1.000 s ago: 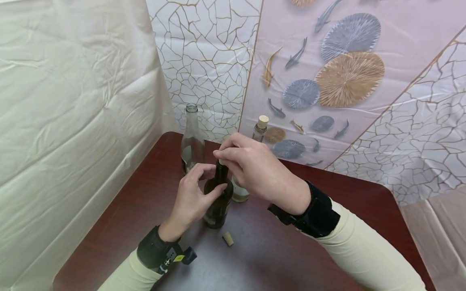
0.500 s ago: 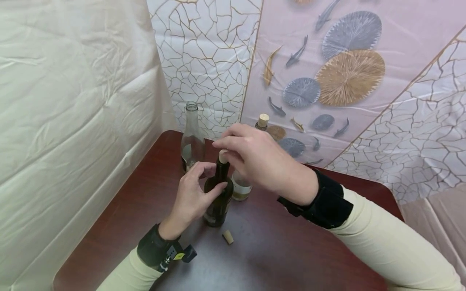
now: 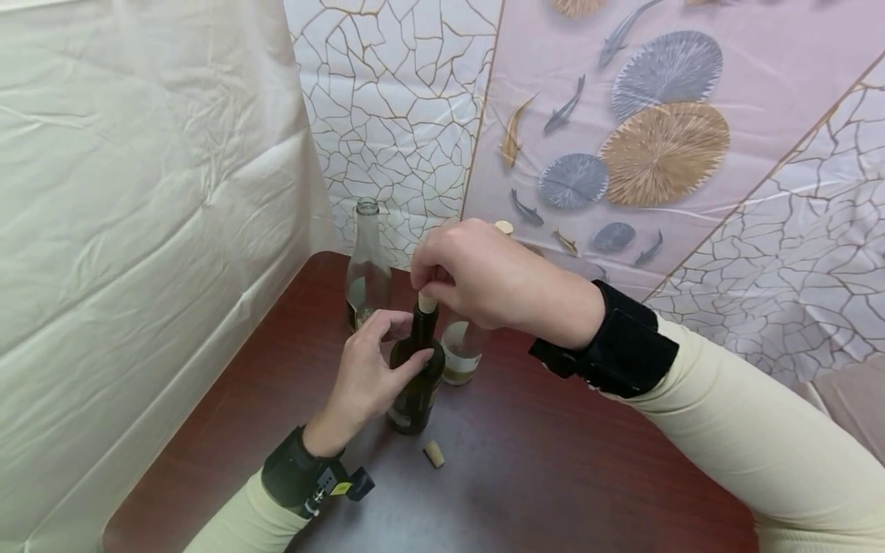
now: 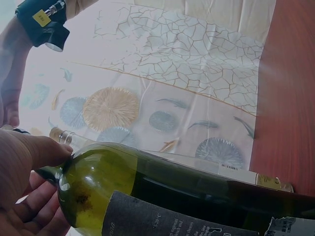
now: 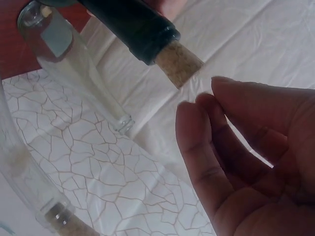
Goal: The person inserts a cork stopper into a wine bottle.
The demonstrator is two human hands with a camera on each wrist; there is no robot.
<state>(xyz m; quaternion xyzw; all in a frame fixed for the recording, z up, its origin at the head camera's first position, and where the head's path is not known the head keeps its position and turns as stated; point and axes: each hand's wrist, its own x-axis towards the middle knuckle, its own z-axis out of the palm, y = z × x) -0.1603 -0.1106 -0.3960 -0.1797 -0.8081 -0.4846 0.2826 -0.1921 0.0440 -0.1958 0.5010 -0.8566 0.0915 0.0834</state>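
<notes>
A dark green wine bottle point(image 3: 415, 403) stands upright on the table. My left hand point(image 3: 369, 369) holds it round the lower neck and shoulder, thumb on the near side; the left wrist view shows its green glass point(image 4: 98, 172) and dark label point(image 4: 147, 216). From its mouth a cork point(image 5: 178, 64) sticks out, partly inside the neck. Over it hovers my right hand point(image 3: 484, 273), with bent fingers and thumb tip close together. In the right wrist view, a small gap separates these fingertips point(image 5: 192, 115) from the cork. A tapered loose cork point(image 3: 433, 453) lies in front of the bottle.
Behind on the left stands a clear, uncorked bottle point(image 3: 369, 284). Another clear bottle point(image 3: 459, 357), with a cork point(image 3: 504, 227) in its mouth, is partly hidden behind my right hand. Patterned cloth point(image 3: 387, 100) hangs behind the reddish-brown table point(image 3: 588, 461).
My right hand has risen off the cork's top and its fingers have curled in. More of the cork in the neck shows now. The left hand and bottle stay in place.
</notes>
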